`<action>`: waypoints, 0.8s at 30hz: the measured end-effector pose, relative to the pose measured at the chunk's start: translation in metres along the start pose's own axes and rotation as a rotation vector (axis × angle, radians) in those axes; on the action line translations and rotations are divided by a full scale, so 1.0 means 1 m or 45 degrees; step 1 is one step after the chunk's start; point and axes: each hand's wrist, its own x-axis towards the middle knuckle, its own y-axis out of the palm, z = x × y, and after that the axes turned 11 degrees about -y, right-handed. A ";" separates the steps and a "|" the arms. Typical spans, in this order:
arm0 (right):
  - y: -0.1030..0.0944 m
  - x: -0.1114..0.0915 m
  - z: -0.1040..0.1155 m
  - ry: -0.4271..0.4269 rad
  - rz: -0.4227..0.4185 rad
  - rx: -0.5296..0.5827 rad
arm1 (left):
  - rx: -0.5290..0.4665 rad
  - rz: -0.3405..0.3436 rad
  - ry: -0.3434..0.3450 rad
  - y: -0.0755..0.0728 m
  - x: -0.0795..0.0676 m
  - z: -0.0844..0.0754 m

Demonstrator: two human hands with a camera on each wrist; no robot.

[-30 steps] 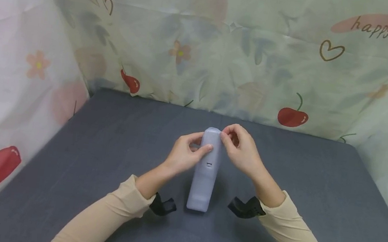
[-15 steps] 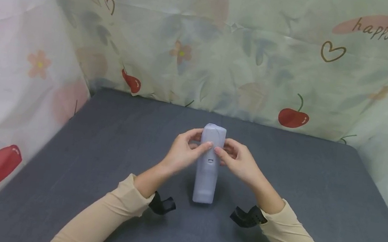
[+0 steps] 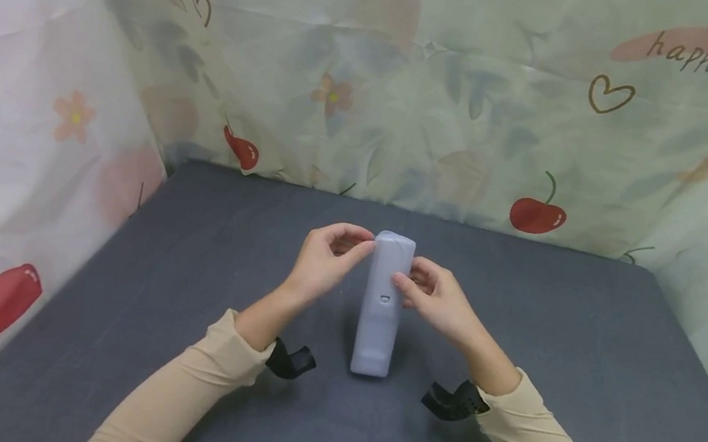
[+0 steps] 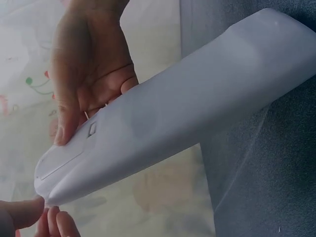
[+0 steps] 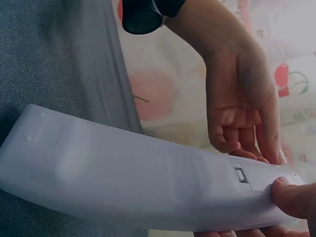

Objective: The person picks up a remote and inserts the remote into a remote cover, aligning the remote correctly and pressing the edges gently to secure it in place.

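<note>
A pale grey-white remote control (image 3: 379, 323) stands slanted above the dark table in the head view, its back with a small battery-cover latch towards me. At its upper left corner, my left hand (image 3: 324, 258) pinches the edge between thumb and fingers. A translucent skin or fold seems to show near that corner in the left wrist view; I cannot tell whether it is a separate sleeve. My right hand (image 3: 441, 297) grips the right side, thumb (image 5: 291, 195) on the back near the latch, fingers behind. The remote's front is hidden.
A dark grey cloth-covered table (image 3: 241, 250) lies under both hands. Patterned curtains (image 3: 373, 88) with cherries and flowers hang behind and at both sides. A black wrist mount (image 3: 456, 401) sits at the right cuff, another black mount (image 3: 292, 360) at the left.
My right hand has come down from the top right corner to grip the remote's side. My left hand has since left the remote's back and moved up to pinch its upper left corner.
</note>
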 end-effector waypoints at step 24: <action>0.010 -0.001 0.007 -0.058 -0.046 -0.115 | 0.189 0.001 0.072 0.001 -0.006 -0.004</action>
